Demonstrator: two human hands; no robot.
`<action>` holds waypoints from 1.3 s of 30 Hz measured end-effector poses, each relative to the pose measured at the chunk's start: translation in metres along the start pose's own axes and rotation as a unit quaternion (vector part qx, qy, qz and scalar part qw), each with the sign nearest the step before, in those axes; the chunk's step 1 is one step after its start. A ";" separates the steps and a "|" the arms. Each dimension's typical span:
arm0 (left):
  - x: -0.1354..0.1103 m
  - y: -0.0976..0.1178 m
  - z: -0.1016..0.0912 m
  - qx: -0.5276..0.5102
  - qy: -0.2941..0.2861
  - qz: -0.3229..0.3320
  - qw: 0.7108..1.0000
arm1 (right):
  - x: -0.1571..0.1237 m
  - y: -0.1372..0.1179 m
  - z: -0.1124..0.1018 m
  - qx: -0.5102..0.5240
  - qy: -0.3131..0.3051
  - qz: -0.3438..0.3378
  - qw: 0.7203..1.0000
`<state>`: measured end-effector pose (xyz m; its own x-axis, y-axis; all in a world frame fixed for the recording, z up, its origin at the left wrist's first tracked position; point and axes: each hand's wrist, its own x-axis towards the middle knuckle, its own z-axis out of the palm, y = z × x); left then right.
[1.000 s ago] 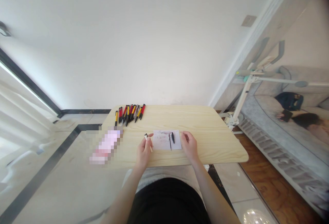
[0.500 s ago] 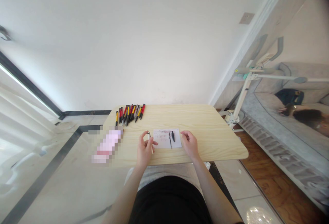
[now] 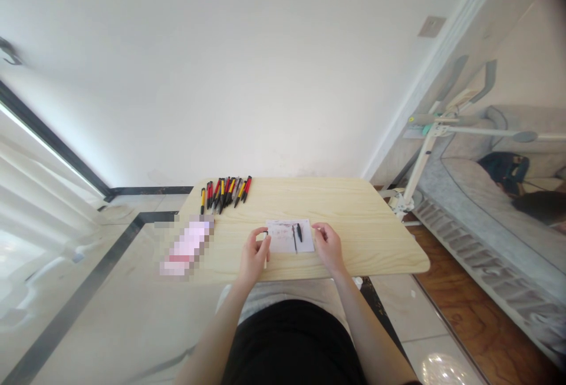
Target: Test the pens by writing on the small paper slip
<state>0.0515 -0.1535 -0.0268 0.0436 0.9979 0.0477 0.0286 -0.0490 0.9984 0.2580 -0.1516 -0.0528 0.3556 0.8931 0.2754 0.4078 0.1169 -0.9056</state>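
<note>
My left hand (image 3: pixel 255 253) is closed around a thin white pen part (image 3: pixel 265 250) that stands nearly upright beside the left edge of a small white card (image 3: pixel 283 237). On the card lie a thin dark refill (image 3: pixel 294 239) and a short black pen piece (image 3: pixel 299 232). My right hand (image 3: pixel 328 244) rests at the card's right edge with its fingers curled; I cannot see anything in them. Both hands are over the near middle of a light wooden table (image 3: pixel 354 226).
A row of several red, yellow and black pens (image 3: pixel 224 190) lies at the table's far left. A blurred pink object (image 3: pixel 188 246) sits at the left edge. A white stand (image 3: pixel 418 164) and a grey sofa with a person lying on it (image 3: pixel 522 190) are to the right.
My left hand turned the white pen part from tilted to nearly upright and brought it closer to the card's left edge. My right hand stayed by the card.
</note>
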 end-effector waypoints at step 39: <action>-0.002 -0.003 0.002 0.001 0.022 0.001 1.000 | -0.001 0.004 0.000 -0.008 -0.008 -0.005 1.000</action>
<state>0.0531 -0.1556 -0.0301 -0.0002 0.9986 0.0520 0.0304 -0.0520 0.9982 0.2593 -0.1515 -0.0571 0.3377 0.8993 0.2780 0.4248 0.1179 -0.8976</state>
